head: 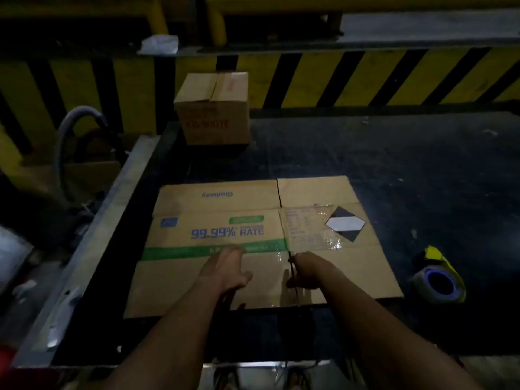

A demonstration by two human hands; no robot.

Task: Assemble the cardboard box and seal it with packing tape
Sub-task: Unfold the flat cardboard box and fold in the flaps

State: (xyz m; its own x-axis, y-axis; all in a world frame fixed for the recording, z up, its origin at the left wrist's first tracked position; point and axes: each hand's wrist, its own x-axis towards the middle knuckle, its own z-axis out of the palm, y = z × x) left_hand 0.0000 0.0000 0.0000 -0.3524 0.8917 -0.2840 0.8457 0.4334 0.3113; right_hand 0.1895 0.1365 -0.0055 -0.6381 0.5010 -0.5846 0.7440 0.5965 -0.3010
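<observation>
Black tabletop point(394, 164) fills most of the view, scuffed; yellow-and-black striped barrier point(337, 77) runs behind it; metal edge rail point(92, 243) along the table's left side.

Flattened cardboard box point(225, 220) lies flat on the near middle of the table, not yet opened up; blue "99.99% RATE" print and a green band across the left panel; flaps toward the person split by a dark slit; black-and-white diamond label point(345, 223) on the right panel, under shiny clear film.

Small closed carton point(213, 108) stands at the far left of the table, well apart from the flat box; red print on its front, too blurred to read.

Packing tape roll point(439, 282) sits on the table just right of the flat box, apart from it, in a dispenser with a yellow part; neither hand touches it.

Left hand point(225, 268) rests on the near left flap, fingers straight and loose, gripping nothing.

Right hand point(306, 270) at the slit between the near flaps, fingers curled there; too dim, cannot tell whether they pinch the flap edge or just lie bent over it.
</observation>
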